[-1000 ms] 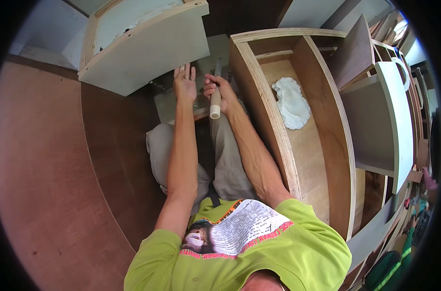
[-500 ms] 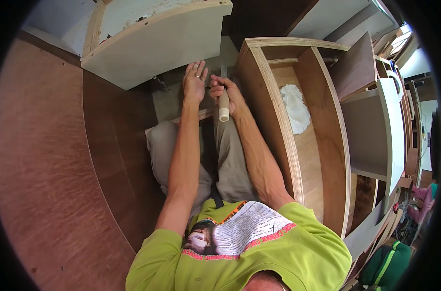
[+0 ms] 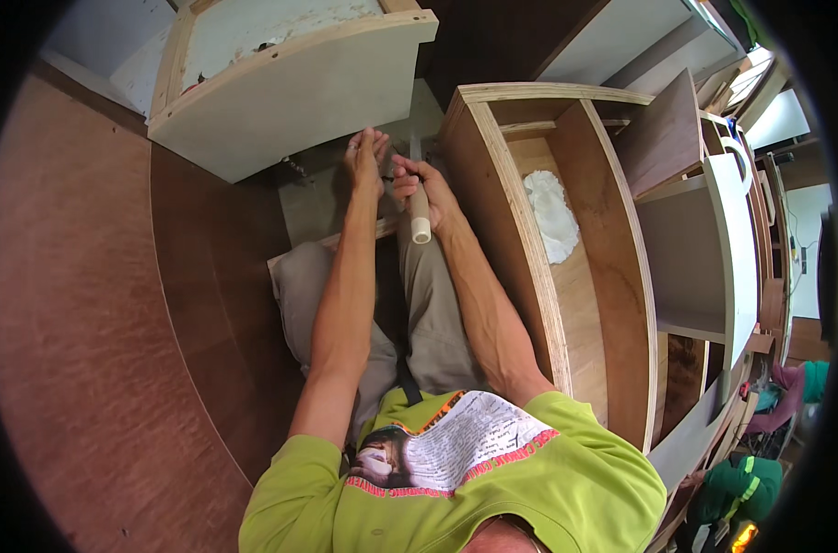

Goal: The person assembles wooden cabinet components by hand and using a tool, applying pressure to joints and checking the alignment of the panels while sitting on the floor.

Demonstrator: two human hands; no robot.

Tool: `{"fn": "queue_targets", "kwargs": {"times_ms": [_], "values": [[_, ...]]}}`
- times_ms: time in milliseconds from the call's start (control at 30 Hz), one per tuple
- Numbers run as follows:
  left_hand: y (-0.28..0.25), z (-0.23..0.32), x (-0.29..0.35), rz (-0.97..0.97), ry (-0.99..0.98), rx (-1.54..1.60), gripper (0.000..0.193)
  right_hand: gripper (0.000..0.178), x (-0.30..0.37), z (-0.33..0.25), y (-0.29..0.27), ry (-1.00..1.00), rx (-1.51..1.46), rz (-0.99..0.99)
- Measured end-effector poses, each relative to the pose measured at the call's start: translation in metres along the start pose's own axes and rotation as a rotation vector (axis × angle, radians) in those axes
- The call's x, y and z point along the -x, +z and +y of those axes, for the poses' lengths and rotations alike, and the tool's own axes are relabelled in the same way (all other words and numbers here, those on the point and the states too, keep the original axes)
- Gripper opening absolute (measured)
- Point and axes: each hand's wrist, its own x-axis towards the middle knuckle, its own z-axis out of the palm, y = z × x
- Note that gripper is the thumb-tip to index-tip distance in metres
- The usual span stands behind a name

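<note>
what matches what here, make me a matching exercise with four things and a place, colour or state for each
Things:
1. Right hand
2. White patch
3. Shirt
4. Left hand

Places, colours or states:
A. Lime green
B. Left of the pale handle
C. Wrapped around the handle
D. Inside the wooden cabinet

Pairs: 1-C, 2-D, 3-A, 4-B

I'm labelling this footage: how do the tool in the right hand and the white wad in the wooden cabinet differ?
The tool is long and slim; the white wad is broad and irregular.
The tool's handle is beige; the wad is white.
The tool is held in the right hand; the wad lies in the open cabinet.
Both look pale.
</note>
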Motion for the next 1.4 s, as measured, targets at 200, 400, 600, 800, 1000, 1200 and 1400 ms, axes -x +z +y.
{"fn": "queue_targets", "kwargs": {"times_ms": [200, 400, 600, 800, 1000, 1200, 1400], "values": [[-0.007, -0.005, -0.001, 0.017, 0.039, -0.101, 0.025, 0.018, 0.001, 0.002, 0.003, 0.012, -0.021, -0.014], [-0.012, -0.001, 0.006, 0.047, -0.038, 0.083, 0.03, 0.018, 0.001, 0.002, 0.002, 0.01, -0.027, -0.025], [-0.005, 0.017, 0.025, -0.056, 0.085, 0.214, 0.04, 0.018, 0.002, 0.0, 0.002, 0.007, -0.023, -0.019], [-0.011, 0.018, 0.031, -0.022, 0.089, 0.204, 0.043, 0.022, 0.001, 0.003, 0.001, -0.006, -0.022, -0.039], [-0.008, 0.026, 0.031, -0.071, 0.092, 0.235, 0.047, 0.018, 0.001, 0.0, 0.0, 0.016, -0.031, -0.034], [-0.013, 0.029, 0.031, -0.106, 0.089, 0.234, 0.043, 0.017, -0.001, 0.0, -0.001, 0.007, -0.005, -0.042], [-0.015, 0.055, 0.052, -0.143, 0.084, -0.036, 0.037, 0.013, -0.005, -0.005, -0.007, 0.14, -0.056, 0.079]]}}
